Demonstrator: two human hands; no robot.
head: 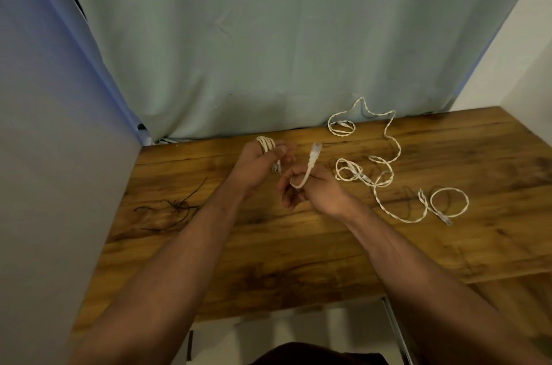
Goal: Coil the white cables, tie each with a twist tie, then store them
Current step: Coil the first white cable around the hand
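A pale curtain [268,36] backs the wooden desk [298,251]. Loose white cables [385,176] sprawl across its right side, not yet coiled, while a dark tangle, likely the twist ties [179,206], lies at left within reach for tying. Above the desk's middle, the left grip [257,167] is clenched around a coiled cable [265,144], thumb pinning the loops so they cannot spring apart. The right grip [313,190] pinches what seems that cable's tail [307,173], plug upright, probably to feed the last turn

The left hand [257,167] covers much of the coiled cable [265,144]; dark strands [176,205], possibly twist ties, blur together.
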